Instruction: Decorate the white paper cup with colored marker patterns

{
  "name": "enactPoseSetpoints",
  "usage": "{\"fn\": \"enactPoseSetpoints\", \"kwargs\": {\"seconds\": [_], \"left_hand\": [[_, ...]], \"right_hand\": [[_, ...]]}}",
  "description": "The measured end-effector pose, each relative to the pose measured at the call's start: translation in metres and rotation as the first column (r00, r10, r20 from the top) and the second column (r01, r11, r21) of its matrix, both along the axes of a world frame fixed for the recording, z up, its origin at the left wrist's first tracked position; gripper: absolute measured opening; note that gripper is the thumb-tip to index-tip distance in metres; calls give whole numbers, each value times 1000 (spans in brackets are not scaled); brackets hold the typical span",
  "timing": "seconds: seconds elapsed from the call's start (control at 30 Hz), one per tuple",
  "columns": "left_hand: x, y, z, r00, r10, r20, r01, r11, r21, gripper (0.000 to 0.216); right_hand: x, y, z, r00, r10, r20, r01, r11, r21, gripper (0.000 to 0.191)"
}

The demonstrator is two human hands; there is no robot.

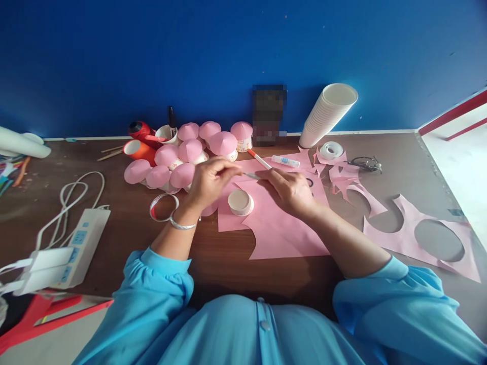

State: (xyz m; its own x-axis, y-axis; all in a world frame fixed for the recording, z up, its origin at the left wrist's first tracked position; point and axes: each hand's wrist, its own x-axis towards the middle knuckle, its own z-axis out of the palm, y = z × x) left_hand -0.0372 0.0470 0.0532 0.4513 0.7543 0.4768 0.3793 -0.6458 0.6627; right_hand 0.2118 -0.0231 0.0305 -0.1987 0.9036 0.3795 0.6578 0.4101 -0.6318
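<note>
Above the pink paper sheet point(292, 238), both of my hands meet at a slim pale pen-like stick point(251, 176). My left hand point(213, 180) pinches around its left end, with thumb and fingertips together. Closed over the other end is my right hand point(291, 191); its fingers partly hide the stick, so its exact kind is unclear. Just below, a short upturned paper cup point(240, 202) rests on the sheet, touched by neither hand. Several small cups topped with pink paper cones point(223, 144) cluster beyond my left hand.
A tall stack of paper cups point(327, 111) leans at the blue wall. Nearby lie a glue stick point(285, 161), a tape roll point(331, 150) and pink offcuts point(411, 228). At left are a white power strip point(85, 248), a tape ring point(164, 207) and an orange cup point(139, 151).
</note>
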Motion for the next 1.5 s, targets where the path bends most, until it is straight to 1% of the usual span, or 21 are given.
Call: {"fn": "enactPoseSetpoints", "kwargs": {"seconds": [0.07, 0.13, 0.2, 0.27, 0.37, 0.43, 0.53, 0.67, 0.73, 0.8, 0.9, 0.97, 1.03, 1.07, 1.13, 1.2, 1.23, 1.3, 1.33, 1.4, 1.5], "left_hand": [[-12, 5, -1, 990, 135, 45, -133, 990, -47, 21], [-18, 8, -6, 992, 112, -64, -115, 992, -49, 17], [-17, 8, -16, 982, -2, -189, 1, 1000, -8, 14], [-12, 7, -28, 961, -53, -272, 57, 998, 10, 13], [-6, 5, -43, 931, -96, -353, 88, 995, -38, 15], [-8, 4, -47, 917, -106, -385, 88, 994, -63, 18], [-18, -1, -41, 901, -67, -430, 62, 998, -26, 31], [-37, -25, -21, 887, -22, -461, 23, 1000, -2, 49], [-43, -42, -14, 891, -72, -449, 42, 996, -76, 61], [-42, -59, -13, 899, -110, -423, 33, 982, -186, 73], [-31, -74, -26, 923, -102, -372, 3, 966, -258, 82], [-20, -78, -39, 948, -82, -309, 14, 976, -216, 75], [-11, -77, -48, 964, -73, -257, 20, 979, -204, 61], [-7, -75, -51, 971, -67, -230, 17, 977, -212, 54], [-3, -72, -49, 984, -57, -170, 7, 959, -283, 53], [0, -68, -41, 995, -86, -49, 55, 892, -448, 58], [1, -67, -35, 993, -106, 50, 116, 822, -558, 60], [5, -63, -25, 958, -89, 272, 268, 610, -745, 58], [7, -62, -21, 929, -79, 361, 346, 532, -773, 57], [13, -58, -17, 865, -63, 498, 468, 460, -754, 52], [20, -53, -19, 822, -32, 568, 525, 428, -736, 55]], "right_hand": [[13, 4, -1, 983, -121, -135, 121, 993, -12, 23], [23, 8, -2, 903, -213, -373, 187, 977, -105, 22], [25, 12, -5, 772, -176, -610, 74, 979, -189, 26], [20, 11, -9, 673, -148, -725, -32, 973, -228, 24], [5, 5, -17, 615, -91, -783, -243, 923, -298, 29], [-2, 0, -21, 575, -89, -813, -312, 895, -319, 30], [-6, -6, -24, 563, -97, -821, -373, 856, -357, 31], [-5, -7, -27, 520, -50, -853, -431, 847, -312, 31], [-5, -6, -32, 535, -16, -845, -420, 862, -282, 35], [-8, -5, -37, 571, 1, -821, -377, 888, -262, 39], [-13, -7, -45, 702, -14, -712, -249, 932, -265, 38], [-16, -10, -46, 784, -22, -620, -156, 960, -231, 36], [-17, -13, -43, 831, -16, -556, -115, 973, -200, 30], [-17, -15, -41, 857, 8, -516, -117, 977, -179, 27], [-16, -16, -37, 889, 63, -454, -135, 982, -129, 24], [-15, -17, -33, 892, 100, -440, -160, 982, -102, 23], [-15, -18, -32, 883, 109, -457, -175, 979, -103, 23], [-14, -18, -30, 846, 125, -518, -210, 972, -109, 25], [-13, -18, -29, 826, 138, -546, -229, 968, -103, 30], [-13, -19, -29, 804, 164, -571, -250, 965, -75, 42], [-12, -19, -31, 830, 161, -534, -221, 974, -48, 53]]}}
